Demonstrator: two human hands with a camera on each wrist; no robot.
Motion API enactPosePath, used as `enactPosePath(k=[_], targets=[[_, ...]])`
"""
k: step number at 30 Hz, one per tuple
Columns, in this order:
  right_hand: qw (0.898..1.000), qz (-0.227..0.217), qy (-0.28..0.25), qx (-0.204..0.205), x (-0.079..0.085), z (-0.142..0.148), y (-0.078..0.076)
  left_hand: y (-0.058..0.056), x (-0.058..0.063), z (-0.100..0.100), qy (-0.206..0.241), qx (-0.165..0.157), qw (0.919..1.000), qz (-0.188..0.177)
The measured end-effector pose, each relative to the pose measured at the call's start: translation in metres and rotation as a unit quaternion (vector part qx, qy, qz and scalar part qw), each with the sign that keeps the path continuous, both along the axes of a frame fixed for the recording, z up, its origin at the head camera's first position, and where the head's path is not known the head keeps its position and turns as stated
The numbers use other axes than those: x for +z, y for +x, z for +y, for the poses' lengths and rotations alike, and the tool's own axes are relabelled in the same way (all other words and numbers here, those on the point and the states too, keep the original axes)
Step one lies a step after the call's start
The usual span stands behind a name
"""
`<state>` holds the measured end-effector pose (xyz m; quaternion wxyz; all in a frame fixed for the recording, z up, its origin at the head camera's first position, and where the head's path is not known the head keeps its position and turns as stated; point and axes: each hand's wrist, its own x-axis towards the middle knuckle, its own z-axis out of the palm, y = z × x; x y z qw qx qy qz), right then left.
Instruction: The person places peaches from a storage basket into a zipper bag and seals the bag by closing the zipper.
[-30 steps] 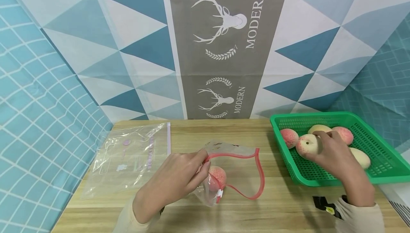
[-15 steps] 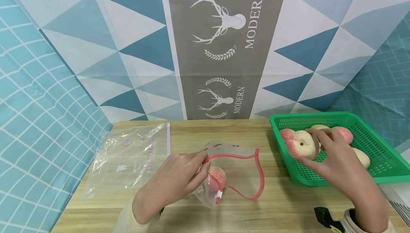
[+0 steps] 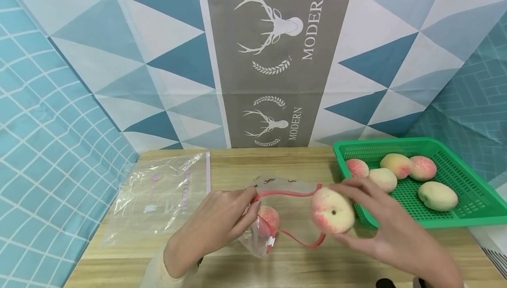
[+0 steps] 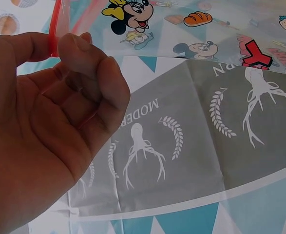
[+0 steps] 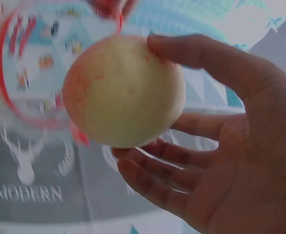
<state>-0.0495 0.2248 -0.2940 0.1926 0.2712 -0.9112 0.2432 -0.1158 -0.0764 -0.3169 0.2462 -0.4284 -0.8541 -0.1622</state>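
Observation:
My left hand [image 3: 215, 224] pinches the red-edged rim of a clear zip bag [image 3: 295, 213], whose mouth gapes toward the right. Inside that bag lies a pink peach [image 3: 269, 218]; a white slider sits on the rim's near corner. Between thumb and fingers, my right hand [image 3: 386, 226] holds a pale yellow and pink peach [image 3: 333, 211] right at the bag's mouth, overlapping its right rim in the head view. In the right wrist view the held peach [image 5: 125, 92] fills the middle. Cartoon prints on the bag [image 4: 196, 19] show in the left wrist view.
A green basket [image 3: 366, 217] at the right holds several more peaches, one of them a pale oval fruit [image 3: 438, 195]. Flat on the wooden table [image 3: 277, 160] at the left lies a second clear bag [image 3: 158, 195] with a lilac zip edge. A patterned cloth stands behind.
My right hand has lifted the peach out of the green basket and carried it left to the bag's mouth. The left hand and the bag stay nearly still.

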Motion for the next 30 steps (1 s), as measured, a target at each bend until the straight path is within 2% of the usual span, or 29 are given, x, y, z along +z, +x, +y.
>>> enactPosePath(k=[3,6,9,13,20,26,30], targets=[[0.999,-0.038,0.021,0.016,-0.004,-0.014,0.003,0.0,0.0,0.0,0.0,-0.001,1.0,-0.001],[0.997,-0.045,0.056,0.016,-0.012,-0.022,0.0,0.001,0.0,0.001,0.002,-0.002,1.0,0.0],[0.997,-0.012,0.077,0.014,-0.022,-0.026,-0.006,0.002,-0.002,0.002,0.001,-0.007,1.0,-0.001],[0.996,0.036,0.079,0.005,-0.035,-0.033,-0.018,0.003,-0.004,0.004,-0.011,-0.011,0.9999,-0.001],[0.992,0.099,0.071,0.032,-0.058,-0.054,-0.042,0.003,-0.006,0.004,-0.016,-0.006,0.9998,0.007],[0.99,0.076,0.111,0.052,-0.068,-0.065,-0.043,0.002,-0.005,0.004,-0.008,-0.007,0.9998,0.016],[0.989,0.067,0.124,0.05,-0.072,-0.07,-0.044,0.001,-0.004,0.006,-0.014,-0.006,0.9997,0.021]])
